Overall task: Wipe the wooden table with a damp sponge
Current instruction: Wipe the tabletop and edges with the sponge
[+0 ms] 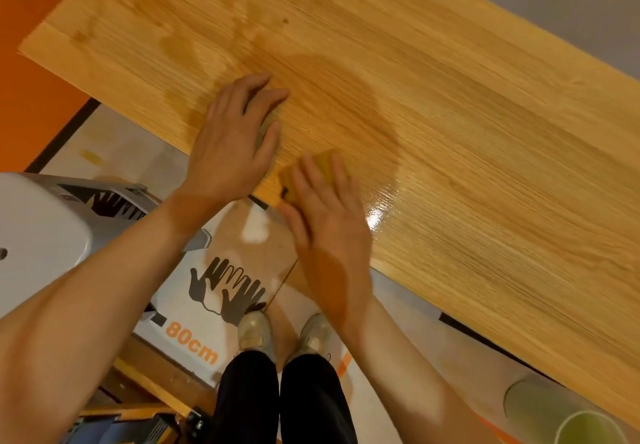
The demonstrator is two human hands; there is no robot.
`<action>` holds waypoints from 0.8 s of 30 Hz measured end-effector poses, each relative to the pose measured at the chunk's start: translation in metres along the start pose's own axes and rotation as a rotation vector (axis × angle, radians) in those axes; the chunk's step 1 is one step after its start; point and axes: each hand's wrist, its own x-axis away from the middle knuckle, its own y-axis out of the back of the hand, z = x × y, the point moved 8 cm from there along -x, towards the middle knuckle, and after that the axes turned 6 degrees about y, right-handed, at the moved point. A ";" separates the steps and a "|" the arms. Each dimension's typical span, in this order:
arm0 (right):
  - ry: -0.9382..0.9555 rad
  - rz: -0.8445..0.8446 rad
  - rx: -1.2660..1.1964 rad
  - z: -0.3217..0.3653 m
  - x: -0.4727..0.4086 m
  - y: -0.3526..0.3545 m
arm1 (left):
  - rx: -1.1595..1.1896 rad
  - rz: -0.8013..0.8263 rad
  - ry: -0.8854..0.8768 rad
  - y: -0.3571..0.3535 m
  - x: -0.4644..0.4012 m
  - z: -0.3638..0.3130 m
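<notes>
One wooden table (433, 104), wet; two hands: left hand (235, 138) flat, right hand (325, 215) presses one sponge (320, 159).

Desk (433, 72): light wood, straight fine grain, smooth. Darker wet patches across the middle; glossy wet sheen with a bright glare near the front edge. Sponge (323, 161): yellow, matt, porous-looking. Floor sheet (194, 305): smooth, printed, slightly shiny.

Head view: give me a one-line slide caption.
Right hand presses a yellow sponge at the wet wooden table near edge; left hand rests flat beside it.
</notes>
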 end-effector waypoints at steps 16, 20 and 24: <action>0.149 -0.238 0.054 0.009 0.029 -0.010 | 0.033 -0.092 0.002 0.033 0.002 0.071; 0.286 -0.216 0.293 -0.033 0.079 0.012 | -0.027 -0.125 -0.038 0.027 0.000 0.070; 0.232 -0.276 0.334 -0.061 0.122 0.028 | -0.058 -0.180 -0.054 0.027 0.004 0.071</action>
